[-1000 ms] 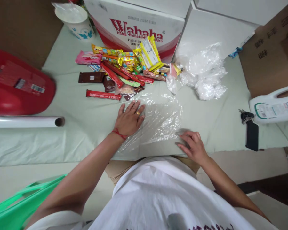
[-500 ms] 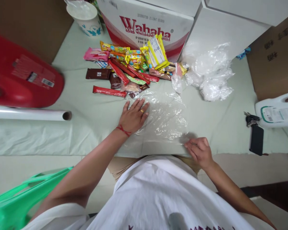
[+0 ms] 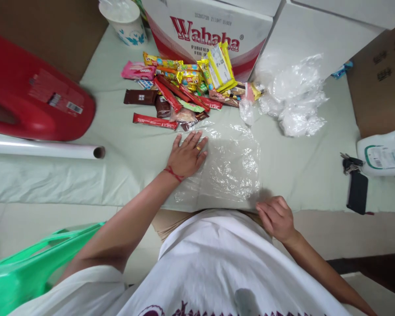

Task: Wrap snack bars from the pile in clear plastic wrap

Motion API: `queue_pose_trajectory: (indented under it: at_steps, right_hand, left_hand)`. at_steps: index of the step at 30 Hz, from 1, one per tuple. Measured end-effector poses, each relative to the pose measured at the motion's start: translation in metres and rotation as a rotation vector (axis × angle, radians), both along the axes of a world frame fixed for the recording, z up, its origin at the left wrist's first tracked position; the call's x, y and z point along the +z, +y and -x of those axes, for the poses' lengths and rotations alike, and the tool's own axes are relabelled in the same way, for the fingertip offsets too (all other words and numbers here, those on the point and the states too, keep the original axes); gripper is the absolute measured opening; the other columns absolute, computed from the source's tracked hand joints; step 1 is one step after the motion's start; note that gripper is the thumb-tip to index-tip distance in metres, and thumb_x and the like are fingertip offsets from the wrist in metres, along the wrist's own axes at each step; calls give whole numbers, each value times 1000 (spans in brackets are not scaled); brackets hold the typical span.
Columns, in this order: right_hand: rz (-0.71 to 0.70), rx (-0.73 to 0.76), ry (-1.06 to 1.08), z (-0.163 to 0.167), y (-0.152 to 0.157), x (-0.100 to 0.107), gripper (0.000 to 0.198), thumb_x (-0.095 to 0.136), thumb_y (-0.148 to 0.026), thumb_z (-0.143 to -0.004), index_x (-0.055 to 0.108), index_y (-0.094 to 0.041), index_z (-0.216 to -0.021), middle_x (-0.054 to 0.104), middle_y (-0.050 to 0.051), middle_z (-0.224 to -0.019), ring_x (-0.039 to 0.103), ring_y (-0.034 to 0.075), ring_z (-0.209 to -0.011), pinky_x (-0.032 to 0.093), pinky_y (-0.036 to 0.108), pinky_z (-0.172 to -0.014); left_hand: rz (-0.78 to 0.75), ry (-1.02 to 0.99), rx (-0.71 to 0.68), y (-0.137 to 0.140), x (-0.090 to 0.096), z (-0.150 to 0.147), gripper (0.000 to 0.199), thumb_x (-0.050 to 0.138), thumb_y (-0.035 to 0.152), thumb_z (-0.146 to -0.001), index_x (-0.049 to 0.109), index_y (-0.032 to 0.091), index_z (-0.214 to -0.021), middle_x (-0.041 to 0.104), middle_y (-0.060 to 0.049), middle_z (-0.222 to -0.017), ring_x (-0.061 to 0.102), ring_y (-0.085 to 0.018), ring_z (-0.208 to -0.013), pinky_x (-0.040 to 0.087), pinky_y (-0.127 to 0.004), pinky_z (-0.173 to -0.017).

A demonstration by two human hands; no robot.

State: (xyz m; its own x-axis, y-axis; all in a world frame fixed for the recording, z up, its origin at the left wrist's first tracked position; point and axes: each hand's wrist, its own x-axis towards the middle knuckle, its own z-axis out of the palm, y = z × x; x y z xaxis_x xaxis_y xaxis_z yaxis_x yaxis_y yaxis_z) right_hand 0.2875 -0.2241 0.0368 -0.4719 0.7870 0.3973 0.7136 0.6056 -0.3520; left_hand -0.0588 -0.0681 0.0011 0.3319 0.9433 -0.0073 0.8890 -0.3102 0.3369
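Observation:
A clear, crinkled plastic bag [image 3: 230, 162] lies flat on the cloth-covered table in front of me. My left hand [image 3: 187, 156] rests palm down on its left part, fingers spread and pointing away from me; a ring and a red string bracelet show. At the near right corner of the bag, my right hand [image 3: 274, 215] is closed in a pinch on the film's edge; its fingertips are partly hidden. Just beyond the bag is a heap of wrapped snacks, with a red snack stick [image 3: 154, 121] and a dark brown packet [image 3: 140, 97] at its left side.
Crumpled clear bags [image 3: 292, 101] lie right of the snacks. A Wahaha carton [image 3: 210, 26] and a paper cup [image 3: 127, 26] stand behind. On the left are a red jug [image 3: 52, 96] and a white roll [image 3: 52, 148]; on the right, a white bottle [image 3: 385, 153], keys and a black phone [image 3: 357, 193].
The view has shifted slightly, so the table things appear farther right. My right hand has drawn a little toward me. My left hand stays flat on the bag.

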Motion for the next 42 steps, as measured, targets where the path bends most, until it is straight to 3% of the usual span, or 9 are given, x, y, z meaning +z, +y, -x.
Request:
queue_pose_trajectory:
  at_steps: [3, 8, 13, 15, 19, 23, 28, 37, 42]
  right_hand:
    - [107, 158, -16, 43, 29, 10, 25, 58, -16, -102, 76, -28, -114, 79, 4, -91, 65, 21, -79, 55, 39, -75]
    - [217, 535, -158, 133, 58, 3, 34, 59, -23, -105, 70, -20, -137, 70, 11, -144, 58, 26, -137, 45, 48, -118]
    - [368, 1013, -132, 166, 54, -1, 22, 59, -18, -106, 75, -23, -119, 81, 2, -112, 70, 15, -115, 45, 33, -117]
    - [382, 912, -67, 166, 56, 0, 23, 54, -20, -108, 75, -22, -117, 81, 3, -105, 71, 15, -103, 52, 30, -105]
    - [197, 541, -63, 173, 60, -7, 22, 55, -20, -106, 73, -18, -118, 76, 10, -120, 61, 25, -123, 50, 40, -101]
    - [77, 466, -190, 190, 52, -20, 20, 62, -35, -106, 73, -19, -102, 73, 9, -105, 56, 26, -104, 42, 42, -87]
    - [85, 349, -263, 203, 45, -26, 20, 54, -24, -108, 69, -18, -96, 68, 8, -92, 52, 24, -93, 34, 41, -79]
    - [119, 371, -303, 234, 40, -7, 26, 43, -13, -106, 67, -18, -95, 66, 8, -87, 55, 23, -82, 35, 40, -71]
    - [105, 703, -186, 220, 32, -3, 23, 49, -17, -106, 70, -20, -97, 74, 5, -95, 62, 20, -86, 45, 37, -76]
  left_hand:
    - [5, 3, 2, 0, 0, -1, 60, 31, 44, -109, 38, 26, -165, 28, -10, -177, 25, -29, -165, 5, -60, -132]
    - [7, 10, -17, 2, -1, 0, 60, 31, 44, -109, 39, 24, -165, 29, -12, -177, 25, -31, -164, 7, -63, -131]
    - [9, 17, -49, 3, 0, 3, 60, 31, 45, -109, 40, 22, -164, 29, -12, -177, 25, -33, -164, 8, -64, -131]
    - [8, -4, -49, 3, 1, 4, 60, 32, 44, -109, 40, 22, -164, 28, -12, -177, 24, -33, -164, 8, -65, -131]
    - [7, -19, -50, 3, 1, 3, 60, 32, 43, -108, 40, 22, -164, 28, -12, -177, 24, -33, -164, 7, -65, -132]
    - [4, 8, -51, 3, 2, 3, 60, 31, 43, -109, 41, 20, -164, 28, -12, -177, 23, -33, -165, 8, -64, -132]
    - [-12, 23, -53, 2, 3, 3, 61, 31, 43, -109, 41, 19, -164, 29, -13, -176, 25, -33, -164, 9, -64, -132]
    - [-22, 20, -45, 3, 2, 2, 60, 31, 44, -109, 43, 21, -163, 30, -13, -176, 26, -33, -164, 11, -66, -132]
    - [-28, 15, -56, 3, 2, 4, 59, 31, 44, -109, 44, 21, -162, 32, -14, -175, 27, -33, -164, 12, -66, -131]
